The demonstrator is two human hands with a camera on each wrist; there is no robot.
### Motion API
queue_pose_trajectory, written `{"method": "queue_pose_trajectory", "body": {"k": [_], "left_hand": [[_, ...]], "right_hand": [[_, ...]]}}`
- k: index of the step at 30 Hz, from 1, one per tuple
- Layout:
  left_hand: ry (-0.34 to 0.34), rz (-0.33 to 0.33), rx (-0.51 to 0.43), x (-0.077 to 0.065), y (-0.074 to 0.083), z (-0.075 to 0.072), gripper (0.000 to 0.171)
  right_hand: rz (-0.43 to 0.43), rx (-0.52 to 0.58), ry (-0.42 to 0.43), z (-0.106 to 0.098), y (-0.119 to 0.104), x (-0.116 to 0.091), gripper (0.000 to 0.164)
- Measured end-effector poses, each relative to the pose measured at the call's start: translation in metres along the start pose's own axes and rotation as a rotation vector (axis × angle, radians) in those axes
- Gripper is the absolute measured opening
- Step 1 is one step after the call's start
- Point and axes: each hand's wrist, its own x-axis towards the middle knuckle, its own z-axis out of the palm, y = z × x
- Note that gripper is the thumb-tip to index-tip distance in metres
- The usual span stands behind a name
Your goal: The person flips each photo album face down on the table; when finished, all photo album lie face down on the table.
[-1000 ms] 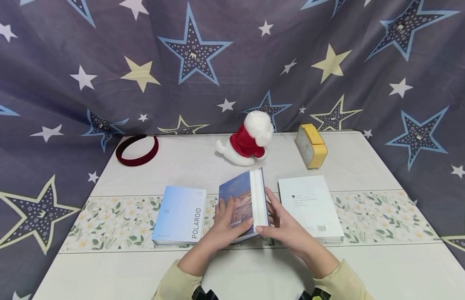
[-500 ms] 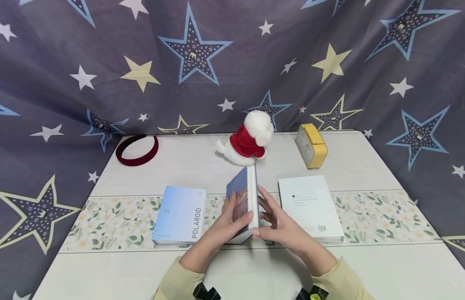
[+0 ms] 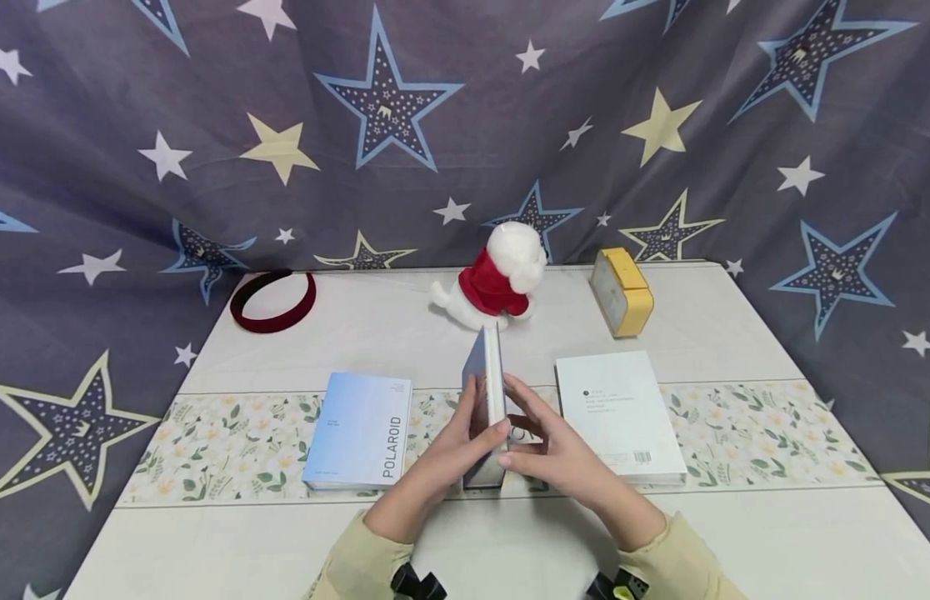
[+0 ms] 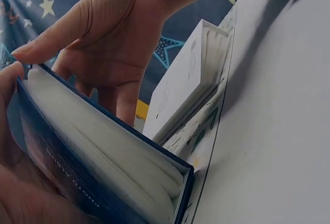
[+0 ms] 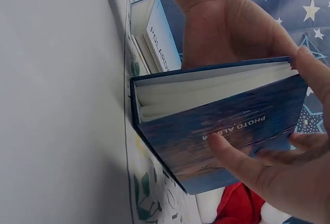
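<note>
A blue photo album stands on edge on the table, held between both hands, its pale page edges turned up towards me. My left hand holds its left cover, thumb along the page-side edge. On the opposite cover lie the fingers of my right hand, slightly spread, with the thumb at the same edge. In the left wrist view the album has thick white pages between dark blue covers. The right wrist view shows "PHOTO ALBUM" lettering on the album, with one fingertip touching it.
A light blue POLAROID album lies left, a white one right. Behind are a dark red headband, a white plush toy in red and a yellow box-shaped object. A starry curtain closes off the back.
The photo album has turned from leaning with its left cover showing to nearly upright, page edge facing me, and shifted slightly left. Both hands have moved with it.
</note>
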Motion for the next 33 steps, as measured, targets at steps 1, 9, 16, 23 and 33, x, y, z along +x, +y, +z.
{"method": "queue_pose_trajectory", "body": {"k": [1, 9, 16, 23, 33], "left_hand": [[0.004, 0.010, -0.015, 0.000, 0.000, 0.000, 0.106], [0.033, 0.078, -0.137, 0.000, -0.001, 0.002, 0.104], [0.020, 0.180, -0.251, 0.002, -0.003, 0.002, 0.100], [0.060, 0.237, -0.329, -0.001, -0.006, -0.001, 0.094], [0.085, 0.208, -0.322, -0.003, -0.012, -0.007, 0.085]], "right_hand": [[-0.010, -0.020, 0.005, 0.001, 0.000, 0.001, 0.084], [-0.035, -0.167, 0.030, 0.006, 0.000, 0.003, 0.077], [-0.054, -0.265, 0.022, 0.005, 0.003, 0.002, 0.077], [-0.067, -0.410, 0.087, 0.000, 0.012, 0.001, 0.070], [0.108, -0.491, 0.188, -0.005, 0.019, -0.001, 0.073]]}}
